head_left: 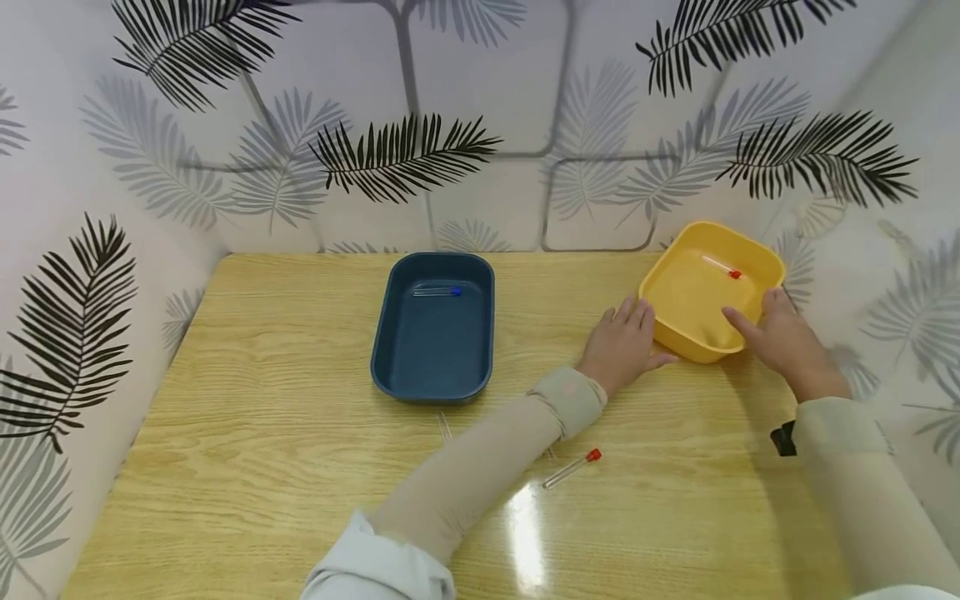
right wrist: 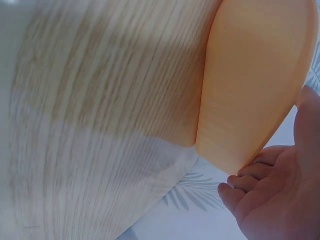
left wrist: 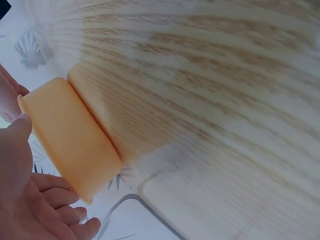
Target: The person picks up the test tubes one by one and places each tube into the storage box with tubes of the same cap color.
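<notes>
left hand (head_left: 618, 346): laid along left wall of yellow tray (head_left: 684, 302), fingers loosely extended, thumb spread toward tray's near side; contact rather than closed grip. right hand (head_left: 789, 343): grips the rim opposite, thumb over the edge, fingers outside. tray thus sits between the two, touching both. paired hold probably steadies it, keeps it from tipping. whether its base rests fully on bench (head_left: 262, 375): cannot tell.

inside tray, far part: red-capped tube (head_left: 718, 266), touched by neither hand; walls presumably stop it rolling off.

further left, well apart from left hand: blue tray (head_left: 432, 350) on bench, blue-capped tube (head_left: 437, 292) lying across its far end, likewise penned in. nearer: second red-capped tube (head_left: 570, 469), loose on bench, just right of left sleeve (head_left: 480, 475). clear tube (head_left: 446, 427) near blue tray, partly hidden by that sleeve.
</notes>
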The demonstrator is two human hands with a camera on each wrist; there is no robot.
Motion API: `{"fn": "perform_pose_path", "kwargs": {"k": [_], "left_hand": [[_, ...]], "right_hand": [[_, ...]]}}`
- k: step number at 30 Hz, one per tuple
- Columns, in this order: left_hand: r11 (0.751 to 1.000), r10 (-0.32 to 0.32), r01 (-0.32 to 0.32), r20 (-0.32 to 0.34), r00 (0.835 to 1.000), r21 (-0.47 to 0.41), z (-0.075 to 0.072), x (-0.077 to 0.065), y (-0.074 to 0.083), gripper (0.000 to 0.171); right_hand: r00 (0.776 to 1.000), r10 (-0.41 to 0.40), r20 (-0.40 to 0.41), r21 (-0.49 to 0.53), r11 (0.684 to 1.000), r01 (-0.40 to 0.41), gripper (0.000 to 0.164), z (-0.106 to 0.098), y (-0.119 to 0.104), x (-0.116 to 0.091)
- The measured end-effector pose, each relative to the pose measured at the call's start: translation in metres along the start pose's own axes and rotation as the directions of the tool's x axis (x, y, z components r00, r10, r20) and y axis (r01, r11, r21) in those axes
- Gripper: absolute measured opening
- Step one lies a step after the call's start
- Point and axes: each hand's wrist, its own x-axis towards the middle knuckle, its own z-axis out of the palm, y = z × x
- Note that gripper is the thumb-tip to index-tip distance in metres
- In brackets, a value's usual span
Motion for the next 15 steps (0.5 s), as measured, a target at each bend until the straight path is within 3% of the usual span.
{"fn": "perform_pose_path", "kwargs": {"k": [10,15], "left_hand": [[0.997,0.013,-0.015,0.018,1.0,0.074,-0.006,-0.016,-0.003,0.082],[0.995,0.022,-0.021,-0.01,1.0,0.093,-0.012,-0.026,-0.008,0.081]], "right_hand": [[0.999,-0.044,-0.026,-0.003,0.999,0.044,0.098,0.007,-0.011,0.003],[0.997,-0.064,-0.032,0.011,0.998,0.064,0.099,0.012,-0.018,0.006]]}}
